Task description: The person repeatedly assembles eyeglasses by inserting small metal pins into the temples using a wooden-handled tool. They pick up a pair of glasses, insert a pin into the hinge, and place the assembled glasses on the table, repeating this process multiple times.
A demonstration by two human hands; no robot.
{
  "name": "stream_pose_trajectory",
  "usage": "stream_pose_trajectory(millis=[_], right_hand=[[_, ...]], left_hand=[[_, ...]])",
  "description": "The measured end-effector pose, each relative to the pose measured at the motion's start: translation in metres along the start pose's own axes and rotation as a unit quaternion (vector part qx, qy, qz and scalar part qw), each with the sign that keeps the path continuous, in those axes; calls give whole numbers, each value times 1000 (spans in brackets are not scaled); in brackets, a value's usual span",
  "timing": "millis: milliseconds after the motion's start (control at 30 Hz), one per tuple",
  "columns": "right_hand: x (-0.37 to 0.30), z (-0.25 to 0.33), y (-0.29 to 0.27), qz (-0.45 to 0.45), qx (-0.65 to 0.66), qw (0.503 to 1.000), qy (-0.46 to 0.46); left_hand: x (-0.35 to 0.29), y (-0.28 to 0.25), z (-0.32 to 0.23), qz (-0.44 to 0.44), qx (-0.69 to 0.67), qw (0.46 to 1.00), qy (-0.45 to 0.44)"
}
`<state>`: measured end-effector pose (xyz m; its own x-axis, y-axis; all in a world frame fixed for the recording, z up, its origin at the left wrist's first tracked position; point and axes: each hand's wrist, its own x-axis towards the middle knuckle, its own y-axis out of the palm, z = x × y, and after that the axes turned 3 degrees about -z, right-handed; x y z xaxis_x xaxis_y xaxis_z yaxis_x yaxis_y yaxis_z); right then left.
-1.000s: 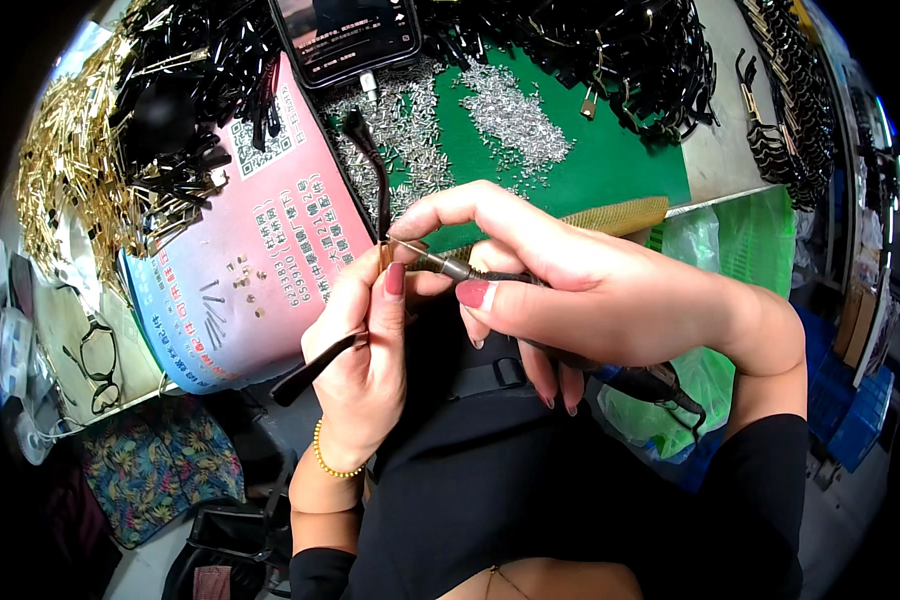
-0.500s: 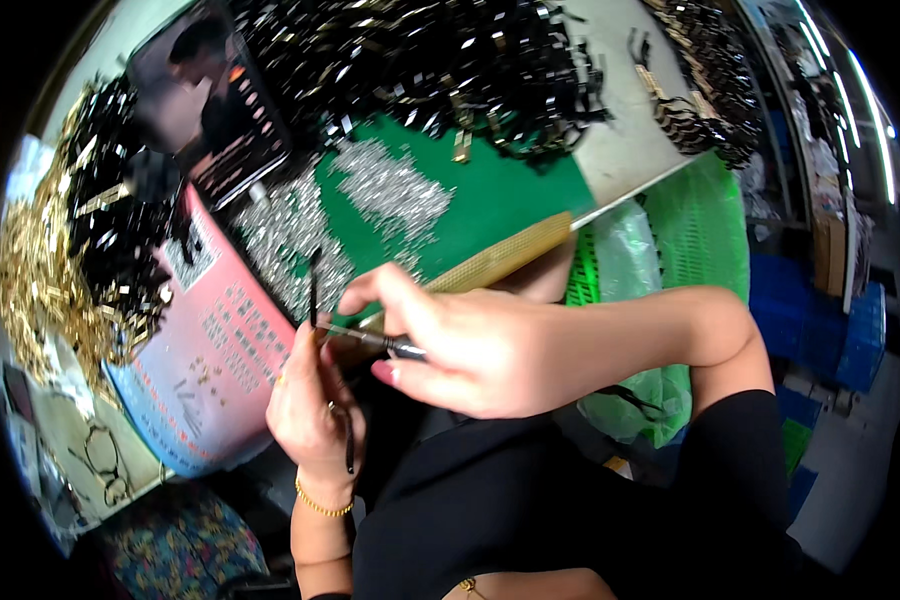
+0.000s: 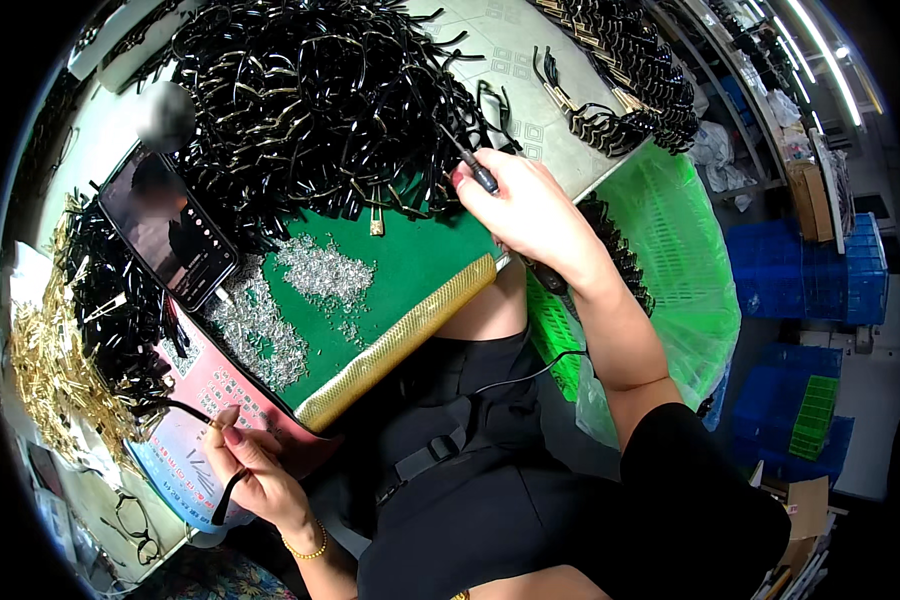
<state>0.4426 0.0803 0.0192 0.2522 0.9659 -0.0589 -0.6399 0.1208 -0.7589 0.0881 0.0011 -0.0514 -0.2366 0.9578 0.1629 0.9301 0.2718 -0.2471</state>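
My left hand (image 3: 258, 478), over the pink and blue printed sheet, pinches a black eyeglass temple (image 3: 185, 408); dark curved ends stick out on both sides of the fingers, and whether they form one piece I cannot tell. My right hand (image 3: 532, 212) is closed round a slim screwdriver (image 3: 482, 177) with a dark grip, its tip pointing up and left at the edge of a large heap of black temples (image 3: 300, 110). Left of that hand lies a green mat (image 3: 420, 245) bearing small silver metal pieces (image 3: 325, 272). Below its wrist is a black cylindrical handle (image 3: 550, 282).
A phone (image 3: 170, 230) playing video leans at the left, beside gold temples (image 3: 65, 350). A gold padded strip (image 3: 400, 340) edges the mat. More temples (image 3: 630, 90) lie at the far right. A green plastic-lined basket (image 3: 670, 280) stands right of the table; a thin cord crosses my lap.
My hands have parted. The right has moved up and right to the heap with the screwdriver; the left has drawn down and left, still holding the temple. The view has shifted too.
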Motion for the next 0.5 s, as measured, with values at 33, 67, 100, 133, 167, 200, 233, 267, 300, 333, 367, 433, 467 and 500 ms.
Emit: stream_pose_trajectory(millis=[33, 67, 100, 133, 167, 200, 233, 267, 300, 333, 367, 433, 467, 500], right_hand=[[0, -1, 1, 21, -5, 1000, 7], [-2, -4, 3, -17, 8, 1000, -16], [-6, -9, 4, -56, 22, 997, -39], [-7, -11, 2, -96, 34, 993, -64], [-4, -13, -6, -126, -30, 992, -10], [7, -26, -7, -173, -29, 984, -45], [14, -26, -12, -138, -59, 988, -20], [21, -23, -18, -106, -89, 990, 3], [30, -33, -16, -100, -126, 987, -10], [32, -33, -12, -127, -128, 983, -43], [28, -28, -16, -151, -125, 980, -40], [10, -5, -25, -206, -122, 970, -41], [2, 7, -28, -244, -124, 961, -45], [-7, 27, -26, -238, -40, 969, -43]], left_hand=[[0, -2, 0, 3, 21, 1000, 0], [0, -3, 1, 6, 41, 999, -1], [-1, -4, 1, 3, 38, 999, 0], [-3, -3, -1, -2, 33, 999, 3], [-5, -1, -2, -4, 26, 1000, 3], [-5, 1, -1, -3, 24, 1000, 4], [-6, 2, -2, -4, 27, 1000, 4], [-4, 3, -1, -7, 28, 1000, 6], [-2, 5, 2, -6, 18, 1000, 17], [-3, 4, -3, -3, -6, 1000, -5], [-1, -1, -4, -5, -15, 1000, -17], [-4, -10, -8, -10, -28, 999, -27], [-4, -13, -5, -5, -41, 999, -16], [-5, -15, -5, -26, -56, 998, 5]])
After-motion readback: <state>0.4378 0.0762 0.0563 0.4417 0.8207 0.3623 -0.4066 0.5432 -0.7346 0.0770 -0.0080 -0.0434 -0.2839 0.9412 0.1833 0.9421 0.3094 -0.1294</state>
